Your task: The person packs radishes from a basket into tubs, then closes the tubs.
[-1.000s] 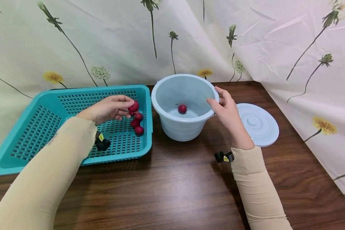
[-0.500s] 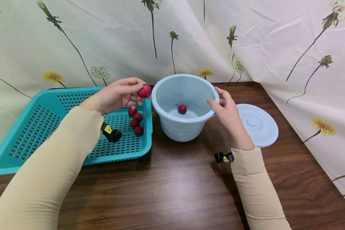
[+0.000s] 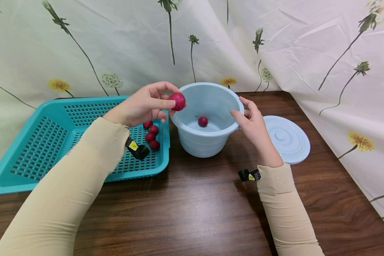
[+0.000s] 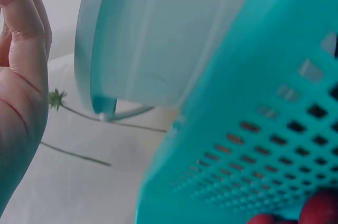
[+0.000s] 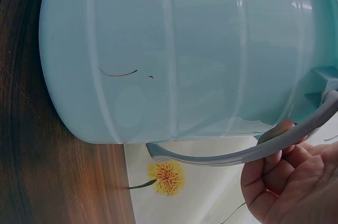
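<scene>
My left hand (image 3: 145,105) pinches a round red radish (image 3: 178,101) between thumb and fingers, over the left rim of a light blue bucket (image 3: 202,144). One radish (image 3: 203,121) lies on the bucket's floor. My right hand (image 3: 253,124) grips the bucket's right rim, thumb on the inner side. In the right wrist view, fingers (image 5: 280,163) are curled by the rim and the bucket's handle (image 5: 237,155). Several radishes (image 3: 152,136) lie at the right end of a teal basket (image 3: 140,173). The left wrist view shows only part of the left hand (image 4: 24,60); its radish is out of that view.
A light blue lid (image 3: 286,138) lies on the dark wooden table (image 3: 192,206), right of the bucket. A white cloth (image 3: 115,42) with a flower print hangs behind the table and along its right side. The basket stands close to the bucket's left.
My left hand has lifted the radish out of the basket and carried it right to the bucket's left rim. The right hand and the bucket have stayed in place.
</scene>
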A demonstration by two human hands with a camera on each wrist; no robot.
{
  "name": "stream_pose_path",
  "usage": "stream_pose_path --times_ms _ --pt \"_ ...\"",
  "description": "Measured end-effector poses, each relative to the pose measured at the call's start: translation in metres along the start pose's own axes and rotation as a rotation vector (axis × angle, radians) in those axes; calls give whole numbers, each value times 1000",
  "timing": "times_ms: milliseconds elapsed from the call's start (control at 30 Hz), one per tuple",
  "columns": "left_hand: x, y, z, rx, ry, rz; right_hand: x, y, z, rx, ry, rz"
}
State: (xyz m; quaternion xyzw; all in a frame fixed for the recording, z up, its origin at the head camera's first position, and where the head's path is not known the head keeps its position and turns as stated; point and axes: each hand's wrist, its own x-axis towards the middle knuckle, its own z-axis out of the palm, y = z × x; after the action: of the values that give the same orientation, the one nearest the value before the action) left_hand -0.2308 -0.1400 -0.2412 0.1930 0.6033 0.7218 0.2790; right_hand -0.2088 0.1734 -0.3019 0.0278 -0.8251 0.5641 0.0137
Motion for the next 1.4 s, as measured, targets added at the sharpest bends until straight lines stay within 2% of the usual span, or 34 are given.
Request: stream_pose_path --times_ms 167,367,867,1100,1400 --pt "5 0 8 -22 -13 16 0 0 0 -4 -1 2" --pt "13 0 17 -44 3 33 0 0 0 1 2 1" --pt "32 -5 39 18 119 32 1 2 0 -4 4 -3" --pt "40 -6 45 96 189 -9 1 1 0 0 2 0" --pt "48 -9 48 287 164 -89 1 0 -1 -5 -2 2"
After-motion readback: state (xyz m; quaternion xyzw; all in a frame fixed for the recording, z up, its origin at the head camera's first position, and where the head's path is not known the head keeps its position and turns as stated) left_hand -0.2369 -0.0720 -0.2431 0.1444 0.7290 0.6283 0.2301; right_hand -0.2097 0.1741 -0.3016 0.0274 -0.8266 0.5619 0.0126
